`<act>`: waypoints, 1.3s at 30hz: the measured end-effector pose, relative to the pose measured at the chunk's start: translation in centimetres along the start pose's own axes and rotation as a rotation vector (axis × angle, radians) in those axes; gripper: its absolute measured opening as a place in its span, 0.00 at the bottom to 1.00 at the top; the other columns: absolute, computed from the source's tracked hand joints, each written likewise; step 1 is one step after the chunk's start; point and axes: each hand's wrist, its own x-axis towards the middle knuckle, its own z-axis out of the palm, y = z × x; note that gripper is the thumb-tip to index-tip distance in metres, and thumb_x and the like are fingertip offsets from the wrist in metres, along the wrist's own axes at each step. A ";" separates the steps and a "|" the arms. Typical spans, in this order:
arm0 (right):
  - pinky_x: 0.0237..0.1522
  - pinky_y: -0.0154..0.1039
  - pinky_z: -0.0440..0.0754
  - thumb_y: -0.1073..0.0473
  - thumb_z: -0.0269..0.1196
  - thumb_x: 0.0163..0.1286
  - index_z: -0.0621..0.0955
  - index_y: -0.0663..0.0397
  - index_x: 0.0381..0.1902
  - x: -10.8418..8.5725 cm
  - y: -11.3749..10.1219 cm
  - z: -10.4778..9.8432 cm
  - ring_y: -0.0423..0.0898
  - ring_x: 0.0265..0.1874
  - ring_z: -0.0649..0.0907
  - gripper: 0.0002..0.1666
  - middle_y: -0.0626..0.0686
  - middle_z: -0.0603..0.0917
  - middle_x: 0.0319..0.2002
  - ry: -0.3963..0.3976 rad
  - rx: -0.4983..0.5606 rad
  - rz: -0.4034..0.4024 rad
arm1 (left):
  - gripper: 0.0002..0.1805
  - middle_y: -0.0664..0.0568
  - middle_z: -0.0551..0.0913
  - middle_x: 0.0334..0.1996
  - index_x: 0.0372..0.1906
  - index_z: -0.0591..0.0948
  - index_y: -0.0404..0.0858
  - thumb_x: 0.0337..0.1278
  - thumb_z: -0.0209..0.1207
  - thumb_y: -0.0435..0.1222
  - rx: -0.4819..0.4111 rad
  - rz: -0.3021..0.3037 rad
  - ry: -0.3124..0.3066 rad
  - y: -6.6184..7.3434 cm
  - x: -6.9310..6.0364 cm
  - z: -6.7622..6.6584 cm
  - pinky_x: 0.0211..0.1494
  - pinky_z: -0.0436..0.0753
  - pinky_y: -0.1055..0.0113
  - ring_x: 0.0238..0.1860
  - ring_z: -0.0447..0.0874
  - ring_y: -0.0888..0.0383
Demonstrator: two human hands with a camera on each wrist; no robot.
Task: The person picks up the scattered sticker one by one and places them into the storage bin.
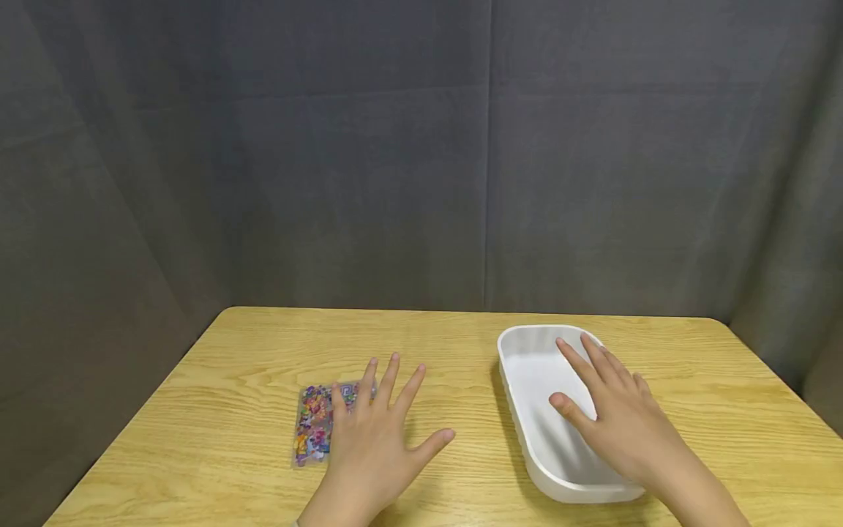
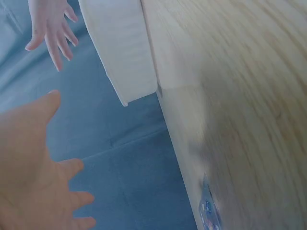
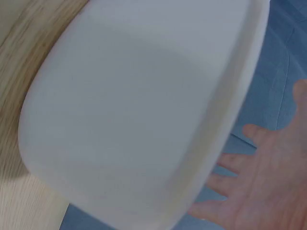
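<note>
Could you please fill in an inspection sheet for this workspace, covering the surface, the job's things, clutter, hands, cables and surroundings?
Surface: light wood-grain table with rounded far corners.
Job's things: white tray on the right, open side up, no contents visible in the part that shows; flat packet on the left, multicoloured, partly hidden.
Clutter: nothing seen.
Hands: left hand with fingers spread, raised above the table near the packet; right hand with fingers extended, above the tray; neither holds anything.
Cables: nothing seen.
Surroundings: dark curtain behind the table and along both sides.
</note>
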 end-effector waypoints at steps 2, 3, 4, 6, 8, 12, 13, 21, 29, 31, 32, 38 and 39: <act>0.64 0.74 0.50 0.36 0.54 0.74 0.52 0.36 0.80 -0.1 0.2 -0.3 0.70 0.72 0.54 0.43 0.60 0.49 0.78 0.009 0.026 -0.005 | 0.47 0.48 0.54 0.78 0.77 0.60 0.56 0.57 0.38 0.76 0.007 -0.002 0.002 0.0 0.0 0.0 0.67 0.43 0.25 0.77 0.45 0.41; 0.63 0.74 0.51 0.37 0.54 0.75 0.52 0.35 0.80 -0.2 0.3 -0.4 0.70 0.72 0.55 0.43 0.59 0.50 0.78 0.012 0.036 -0.003 | 0.47 0.48 0.54 0.78 0.77 0.60 0.56 0.57 0.39 0.76 0.007 -0.003 0.002 0.0 0.0 0.0 0.67 0.43 0.25 0.77 0.45 0.41; 0.62 0.74 0.53 0.37 0.54 0.75 0.52 0.35 0.80 -0.3 0.4 -0.5 0.70 0.72 0.55 0.42 0.59 0.50 0.78 0.016 0.046 -0.001 | 0.47 0.48 0.54 0.78 0.77 0.60 0.57 0.57 0.39 0.76 0.006 -0.003 0.002 -0.1 -0.1 0.0 0.68 0.43 0.26 0.77 0.46 0.41; 0.60 0.74 0.57 0.39 0.54 0.76 0.53 0.35 0.80 -0.5 0.8 -0.7 0.70 0.71 0.57 0.41 0.58 0.52 0.78 0.027 0.069 0.000 | 0.47 0.47 0.54 0.78 0.77 0.60 0.56 0.57 0.41 0.75 0.000 -0.002 0.000 -0.1 -0.1 0.0 0.69 0.44 0.27 0.77 0.46 0.41; 0.58 0.75 0.59 0.42 0.54 0.77 0.54 0.34 0.79 -0.8 1.3 -0.8 0.69 0.72 0.57 0.39 0.57 0.53 0.78 0.039 0.108 -0.003 | 0.46 0.47 0.53 0.78 0.77 0.60 0.56 0.58 0.44 0.74 -0.010 -0.002 -0.005 -0.1 -0.1 0.1 0.70 0.44 0.28 0.77 0.46 0.41; 0.56 0.74 0.61 0.48 0.54 0.78 0.57 0.32 0.78 -1.1 2.4 -1.0 0.68 0.71 0.60 0.35 0.57 0.57 0.76 0.079 0.209 -0.014 | 0.47 0.47 0.52 0.78 0.77 0.60 0.55 0.58 0.40 0.75 -0.033 0.006 -0.021 -0.2 -0.1 0.1 0.71 0.45 0.30 0.77 0.45 0.42; 0.56 0.73 0.62 0.49 0.53 0.79 0.57 0.31 0.78 -1.2 2.7 -1.0 0.68 0.71 0.61 0.34 0.57 0.59 0.76 0.088 0.238 -0.008 | 0.47 0.47 0.52 0.78 0.77 0.59 0.56 0.58 0.39 0.75 -0.040 0.008 -0.023 -0.2 0.0 0.1 0.71 0.45 0.31 0.77 0.45 0.42; 0.53 0.50 0.72 0.50 0.43 0.83 0.63 0.40 0.76 -1.4 5.6 -0.5 0.55 0.62 0.73 0.27 0.59 0.69 0.70 0.144 0.350 0.103 | 0.47 0.48 0.52 0.78 0.78 0.58 0.56 0.59 0.37 0.75 -0.048 0.022 -0.035 0.1 0.2 0.1 0.71 0.46 0.32 0.77 0.44 0.42; 0.45 0.16 0.67 0.50 0.37 0.84 0.67 0.54 0.73 -1.1 8.1 0.0 0.13 0.51 0.66 0.28 0.63 0.71 0.68 0.169 0.418 0.115 | 0.45 0.47 0.51 0.78 0.78 0.58 0.55 0.61 0.40 0.73 -0.045 0.031 -0.032 0.0 0.2 0.1 0.70 0.50 0.31 0.77 0.45 0.41; 0.45 0.15 0.68 0.50 0.35 0.84 0.67 0.60 0.72 -0.9 8.5 -0.1 0.15 0.51 0.69 0.30 0.54 0.73 0.68 0.175 0.455 0.100 | 0.45 0.47 0.52 0.78 0.78 0.58 0.55 0.61 0.41 0.73 -0.042 0.029 -0.030 0.0 0.2 0.0 0.70 0.52 0.31 0.77 0.46 0.41; 0.45 0.15 0.69 0.49 0.34 0.85 0.68 0.61 0.72 -0.9 8.7 -0.2 0.16 0.51 0.71 0.31 0.47 0.74 0.67 0.172 0.484 0.099 | 0.45 0.47 0.52 0.78 0.78 0.58 0.55 0.61 0.41 0.73 -0.040 0.028 -0.031 -0.1 0.2 0.0 0.69 0.53 0.30 0.77 0.47 0.41; 0.44 0.19 0.76 0.48 0.35 0.84 0.72 0.55 0.69 -1.0 10.2 -0.6 0.21 0.50 0.77 0.30 0.22 0.75 0.54 0.113 0.674 0.112 | 0.45 0.46 0.53 0.78 0.77 0.60 0.54 0.61 0.43 0.72 -0.048 0.025 -0.038 -0.1 0.1 0.0 0.68 0.55 0.30 0.77 0.48 0.41; 0.45 0.20 0.76 0.48 0.35 0.84 0.72 0.53 0.69 -1.0 10.4 -0.6 0.22 0.50 0.77 0.29 0.22 0.75 0.54 0.089 0.704 0.120 | 0.44 0.46 0.53 0.77 0.77 0.60 0.54 0.61 0.45 0.71 -0.053 0.025 -0.039 -0.1 0.0 0.0 0.68 0.55 0.29 0.76 0.48 0.41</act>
